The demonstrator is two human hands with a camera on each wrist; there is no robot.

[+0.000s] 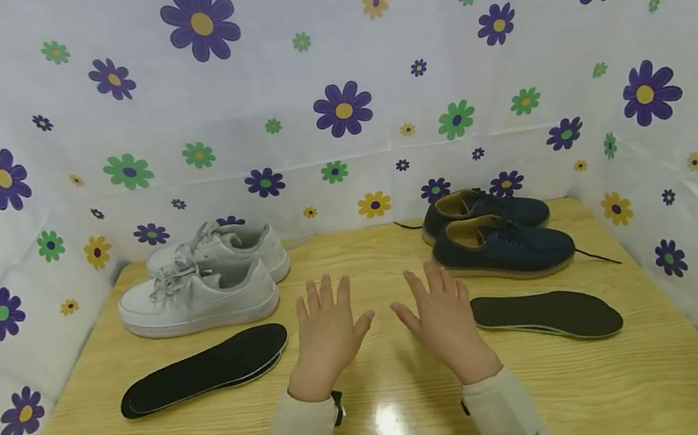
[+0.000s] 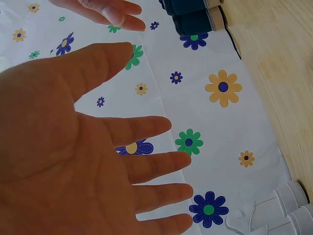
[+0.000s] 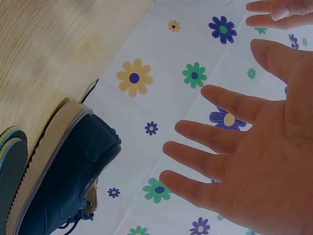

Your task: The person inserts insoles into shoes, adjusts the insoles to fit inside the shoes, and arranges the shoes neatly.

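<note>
Both hands are held out over the middle of the table, fingers straight and spread, holding nothing. In the head view the left hand (image 1: 325, 333) is just right of a stack of black insoles (image 1: 204, 369). A pair of white lace-up sneakers (image 1: 196, 297) stands behind those insoles, toes to the left. My right hand (image 1: 443, 317) overlaps the near end of a second, dark insole stack (image 1: 549, 315). Behind it sits a pair of navy lace-up shoes (image 1: 506, 245) with tan linings, toes to the right. Each wrist view shows an open palm, the left palm (image 2: 63, 147) and the right palm (image 3: 264, 156).
A light wooden table (image 1: 359, 277) carries everything. White cloth with printed flowers (image 1: 270, 77) hangs at the back and along both sides. One dark shoelace (image 1: 598, 255) trails off the front navy shoe to the right. Light glares on the table's near middle.
</note>
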